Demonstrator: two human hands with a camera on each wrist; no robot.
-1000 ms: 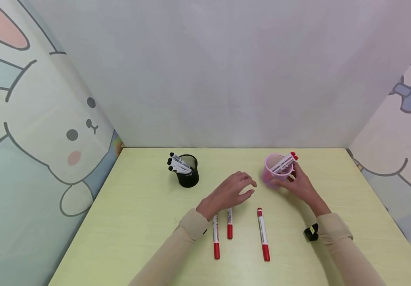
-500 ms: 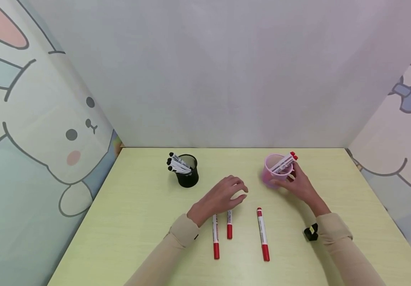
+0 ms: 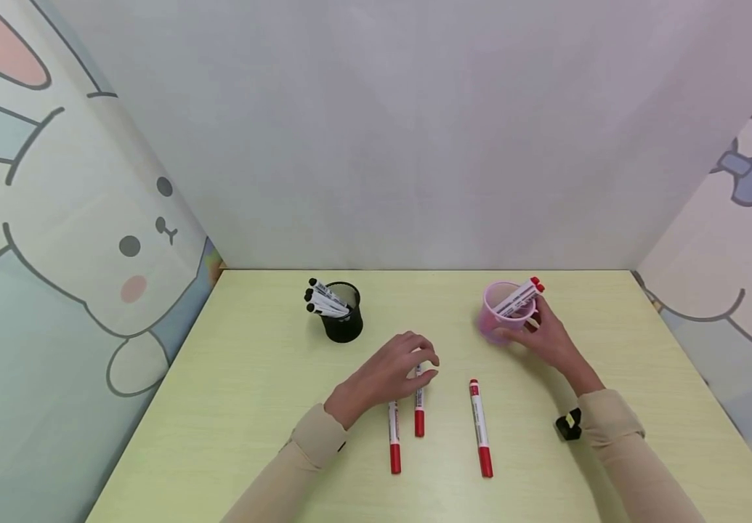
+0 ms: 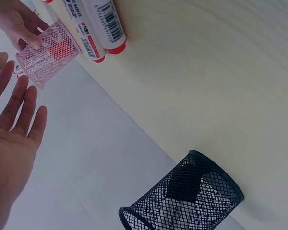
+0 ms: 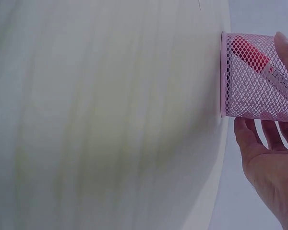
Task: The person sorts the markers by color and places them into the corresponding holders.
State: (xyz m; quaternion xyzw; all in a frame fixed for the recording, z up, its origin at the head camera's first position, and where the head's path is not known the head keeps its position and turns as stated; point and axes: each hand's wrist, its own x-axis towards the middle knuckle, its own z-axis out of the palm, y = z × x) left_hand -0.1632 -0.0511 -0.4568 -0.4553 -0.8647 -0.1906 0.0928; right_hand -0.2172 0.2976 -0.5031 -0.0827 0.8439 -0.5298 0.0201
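My left hand (image 3: 385, 374) hovers over the far ends of two red-capped whiteboard markers, the left one (image 3: 394, 439) and the middle one (image 3: 419, 421), hiding part of them. Its fingers are loosely bent and hold nothing. A third red marker (image 3: 480, 425) lies to its right. At the back right, my right hand (image 3: 551, 338) grips the side of a pink mesh pen cup (image 3: 490, 325), thumb and fingers around it. Red-capped markers (image 3: 519, 298) lean out of this cup. In the right wrist view the pink cup (image 5: 259, 96) stands on the table, a red end showing through the mesh.
A black mesh pen cup (image 3: 344, 330) with several black-capped markers (image 3: 328, 301) stands at the back left. Near the right sleeve there is a small black object (image 3: 569, 424). Pale wall panels with cartoon figures border the yellow table (image 3: 219, 436).
My left hand has drawn back from near the pink cup, moving left and toward me over the markers. The right hand and the pink cup have stayed in place.
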